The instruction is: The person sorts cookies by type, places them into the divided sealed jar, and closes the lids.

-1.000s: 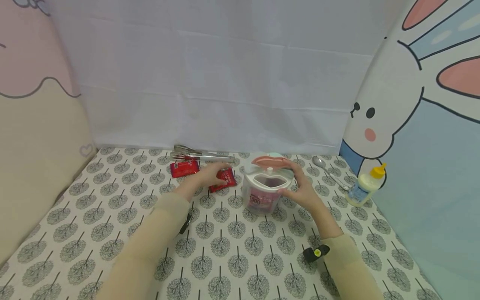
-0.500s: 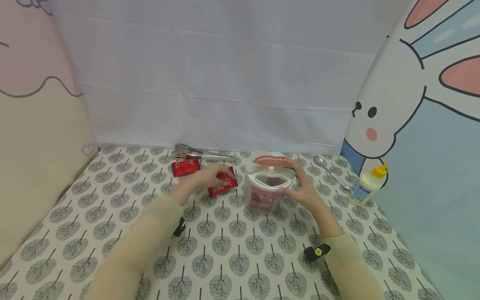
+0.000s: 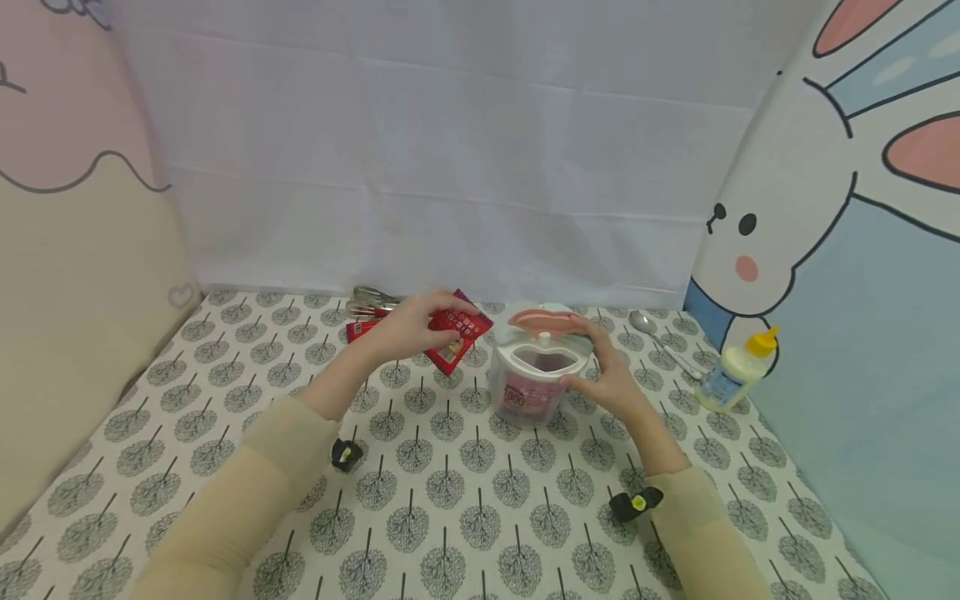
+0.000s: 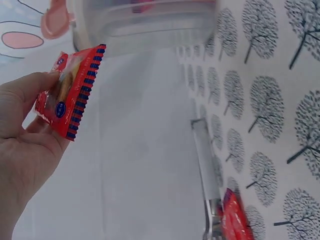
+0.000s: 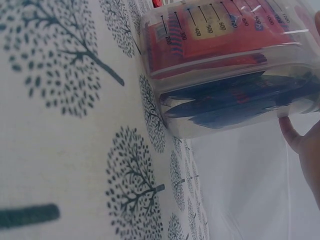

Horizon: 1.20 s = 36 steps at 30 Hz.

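My left hand [image 3: 405,329] pinches a red snack packet [image 3: 467,327] between thumb and fingers, raised over the table. In the left wrist view the packet [image 4: 80,92] shows blue-striped sealed ends and a picture on its front. To its right stands a clear plastic storage container [image 3: 517,396] with a white rim, its pink-and-white flip lid [image 3: 543,323] tipped up from the opening. My right hand [image 3: 611,379] grips the container's right side near the top, fingers at the lid. In the right wrist view, red and dark blue packets [image 5: 225,100] show through the measuring-marked wall.
Another red packet [image 3: 358,330] lies at the back left, partly hidden by my left hand. Behind it are metal utensils [image 3: 371,297], including long tongs [image 4: 204,160]. A metal spoon [image 3: 667,348] and a yellow-capped bottle [image 3: 729,377] are on the right. White cloth [image 3: 450,167] hangs behind the table.
My left hand has taken hold of the red packet and lifted it off the tablecloth, tilting it up towards the container. The right hand stays on the container.
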Available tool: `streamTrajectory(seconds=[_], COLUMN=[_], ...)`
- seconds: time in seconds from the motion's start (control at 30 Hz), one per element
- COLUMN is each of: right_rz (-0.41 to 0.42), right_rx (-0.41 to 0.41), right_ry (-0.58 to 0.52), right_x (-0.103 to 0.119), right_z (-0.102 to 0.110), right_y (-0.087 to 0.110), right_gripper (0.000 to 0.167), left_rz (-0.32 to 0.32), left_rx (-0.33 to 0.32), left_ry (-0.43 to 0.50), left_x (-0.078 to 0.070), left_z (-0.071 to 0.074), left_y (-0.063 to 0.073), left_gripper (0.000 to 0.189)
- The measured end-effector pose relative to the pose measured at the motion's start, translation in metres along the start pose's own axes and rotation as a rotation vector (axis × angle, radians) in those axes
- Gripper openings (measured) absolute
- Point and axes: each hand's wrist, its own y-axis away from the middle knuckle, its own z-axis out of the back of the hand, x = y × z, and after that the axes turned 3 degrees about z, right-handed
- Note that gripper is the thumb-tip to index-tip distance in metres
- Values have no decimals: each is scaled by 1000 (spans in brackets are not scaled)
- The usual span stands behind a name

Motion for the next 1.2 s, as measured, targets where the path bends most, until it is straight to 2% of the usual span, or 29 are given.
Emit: streamTrajectory(seconds=[0.1, 0.27, 0.37, 0.5, 0.63, 0.8, 0.9, 1.1, 1.2], right_rz=[-14, -10, -14, -11, 14, -20, -35, -7, 5], right_rx=[8, 0, 1, 11, 12, 5, 6, -2, -8], right_ry=[3, 3, -2, -24, -39, 1, 9, -11, -17], right_x=[0, 0, 0, 0, -1, 1, 1, -1, -2], right_z=[1, 0, 0, 0, 0, -1, -1, -1, -2], right_y=[0, 0, 0, 0, -1, 0, 1, 0, 0], right_gripper=[89, 88, 87, 86, 87, 87, 86, 86, 86], left_rz=[-21, -129, -210, -297, -353, -425, -442, -453, -448], left_rx=[-73, -178, -216, -225, -212, -185, -189, -242, -220], left_ry=[37, 76, 78, 115, 169, 230, 235, 221, 168], left_x=[-20, -51, -66, -79, -83, -80, -77, -71, -66], left_z=[4, 0, -6, -16, -28, -44, -50, -54, -57], left_y=[1, -1, -6, -18, -28, -34, -34, -32, -31], left_gripper=[37, 33, 30, 32, 36, 38, 37, 37, 35])
